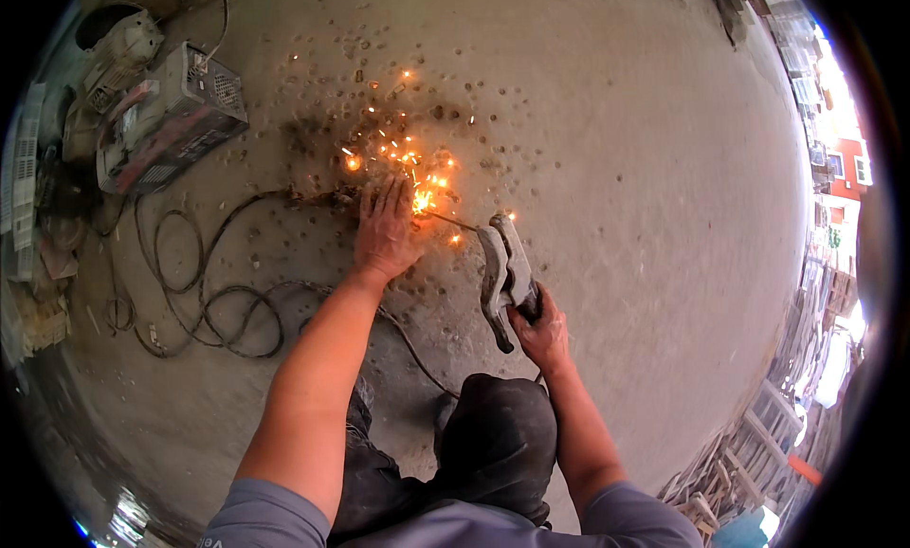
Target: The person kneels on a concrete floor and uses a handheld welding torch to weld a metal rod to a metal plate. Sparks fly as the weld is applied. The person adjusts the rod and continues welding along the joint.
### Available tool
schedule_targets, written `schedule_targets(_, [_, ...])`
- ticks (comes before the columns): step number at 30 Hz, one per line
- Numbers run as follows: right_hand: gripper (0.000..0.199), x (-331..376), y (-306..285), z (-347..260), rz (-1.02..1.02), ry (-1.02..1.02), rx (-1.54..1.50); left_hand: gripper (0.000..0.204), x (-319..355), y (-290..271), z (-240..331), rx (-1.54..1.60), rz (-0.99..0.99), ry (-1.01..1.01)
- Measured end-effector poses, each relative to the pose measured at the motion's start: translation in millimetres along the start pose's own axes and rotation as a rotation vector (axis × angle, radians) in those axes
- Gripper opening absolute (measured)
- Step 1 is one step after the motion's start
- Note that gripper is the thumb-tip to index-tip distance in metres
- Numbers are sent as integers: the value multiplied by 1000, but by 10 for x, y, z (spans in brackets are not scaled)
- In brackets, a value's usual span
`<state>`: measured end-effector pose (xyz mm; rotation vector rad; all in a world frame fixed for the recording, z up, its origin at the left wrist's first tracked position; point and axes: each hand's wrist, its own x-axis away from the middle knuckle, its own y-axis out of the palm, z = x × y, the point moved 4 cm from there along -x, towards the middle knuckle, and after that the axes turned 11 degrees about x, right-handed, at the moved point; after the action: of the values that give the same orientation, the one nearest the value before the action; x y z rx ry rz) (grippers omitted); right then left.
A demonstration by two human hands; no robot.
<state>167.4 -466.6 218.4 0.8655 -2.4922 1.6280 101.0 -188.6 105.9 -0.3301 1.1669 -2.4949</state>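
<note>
On the concrete floor [616,169], taking the bright arc point [422,203] as the landmark, from left to right:

Welding machine: a grey box-shaped welding machine [166,117] is sitting well to the left of the arc point and above it, among clutter at the rim of the view.

Cables: dark cables [204,301] are looping over the floor to the lower left of the arc point, one strand running in toward the left hand.

Left hand: the left hand [384,230] is lying flat just left of the arc point, palm down, fingers stretched out and only slightly parted, the fingertips [391,186] reaching level with the glow; whatever it is pressing on is hidden under it and too dark to tell.

Sparks: orange sparks [398,150] are scattering above and to both sides of the arc point, over a scorched dark patch of floor.

Electrode rod: a thin electrode rod [450,219] is slanting from the arc point down to the right, its tip burning right beside the left hand's fingers.

Electrode holder: a grey clamp-style electrode holder [502,268] is gripping the rod's far end, to the lower right of the arc point.

Right hand: the right hand [540,332] is curled tightly around the holder's handle, further to the lower right, well apart from the left hand.
</note>
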Motion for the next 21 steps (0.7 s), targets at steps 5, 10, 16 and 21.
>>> schedule_targets(5, [54, 2, 32, 63, -18, 0, 30, 111, -7, 7, -6, -28, -62, -50])
schedule_targets(10, [55, 7, 64, 92, -29, 4, 48, 112, -35, -38, 42, -35, -157, -82])
schedule_targets(16, [56, -15, 75, 64, -40, 11, 92, 116, -30, 10, 36, -48, -165, -63])
schedule_targets(21, [56, -43, 80, 44, -45, 7, 89, 117, -25, 76, 25, -6, -123, -25])
